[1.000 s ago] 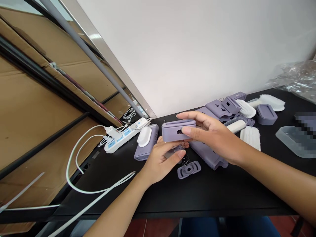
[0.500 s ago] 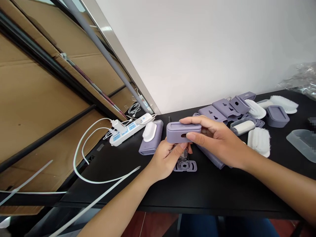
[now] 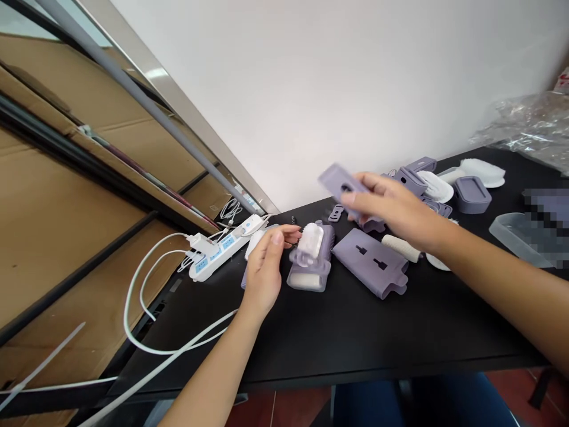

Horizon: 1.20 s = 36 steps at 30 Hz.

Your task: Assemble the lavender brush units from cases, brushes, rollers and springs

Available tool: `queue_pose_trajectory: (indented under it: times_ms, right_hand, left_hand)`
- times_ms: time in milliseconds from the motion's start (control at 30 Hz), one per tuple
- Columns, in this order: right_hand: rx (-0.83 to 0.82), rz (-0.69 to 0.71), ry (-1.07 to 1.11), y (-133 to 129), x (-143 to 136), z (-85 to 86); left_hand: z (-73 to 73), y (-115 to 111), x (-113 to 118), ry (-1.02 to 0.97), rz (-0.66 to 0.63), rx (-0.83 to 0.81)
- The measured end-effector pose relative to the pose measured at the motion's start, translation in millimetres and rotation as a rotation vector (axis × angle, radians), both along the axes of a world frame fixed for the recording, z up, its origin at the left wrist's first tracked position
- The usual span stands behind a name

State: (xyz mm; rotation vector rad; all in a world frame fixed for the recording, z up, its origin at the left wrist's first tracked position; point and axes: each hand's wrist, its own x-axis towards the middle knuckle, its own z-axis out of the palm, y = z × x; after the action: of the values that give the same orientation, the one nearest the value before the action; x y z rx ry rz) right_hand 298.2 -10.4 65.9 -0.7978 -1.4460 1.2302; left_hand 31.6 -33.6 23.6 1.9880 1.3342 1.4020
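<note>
My right hand (image 3: 386, 201) grips a purple rectangular part (image 3: 340, 182) with a dark round hole, raised above the table and slightly blurred. My left hand (image 3: 267, 264) has its fingers apart and holds nothing. Just right of its fingertips lies a purple holder (image 3: 329, 240) carrying a white fluffy pad (image 3: 310, 240), with a translucent case (image 3: 306, 280) at its front. A purple panel (image 3: 371, 261) with two dark slots rests below my right hand. Behind my left hand, another white pad (image 3: 253, 242) is partly hidden.
A white power strip (image 3: 229, 246) with plugged-in cables stands at the left. Purple housings (image 3: 472, 194), white pads (image 3: 482, 171) and a translucent cover (image 3: 515, 237) lie at the right, near crumpled clear plastic (image 3: 524, 127). A wall rises behind the black table (image 3: 355, 338).
The purple part has tilted and risen in my right hand, while my left hand has released it and moved left. The holder with pad and case now shows between my hands. The view has shifted.
</note>
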Motion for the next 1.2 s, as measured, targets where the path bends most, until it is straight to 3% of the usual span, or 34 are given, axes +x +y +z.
queue_pose_trajectory:
  times_ms: [133,267,367,533,733,833,967,1200]
  right_hand:
    - [-0.064,-0.25,0.311,18.7,13.2,-2.0]
    - [-0.192,-0.344,0.417,32.1,22.1,-8.4]
    - [-0.255,-0.39,0.414,36.2,24.2,-10.4]
    - [-0.238,-0.396,0.414,35.8,25.2,-8.5]
    - [-0.199,-0.365,0.42,34.1,24.6,-9.8]
    - [-0.201,-0.362,0.418,34.2,23.9,-11.6]
    - [-0.201,-0.342,0.426,31.8,23.3,-9.4]
    - [-0.234,-0.239,0.364,28.5,20.7,-7.3]
  left_hand:
    - [-0.6,-2.0,3.3,0.285,0.117,0.086]
    - [3.1,-6.9,10.7,0.617,0.15,-0.058]
    - [7.6,-8.0,6.4,0.719,0.123,-0.215]
    - [14.7,-8.6,-9.9,0.685,0.005,-0.389]
    - [15.7,-5.6,-6.6,0.683,0.119,-0.385]
    - [13.9,-3.9,-7.6,0.647,0.111,-0.384]
    - [9.5,-3.6,-10.0,0.498,0.031,-0.261]
    - [-4.1,-1.7,-8.3,0.366,0.08,-0.043]
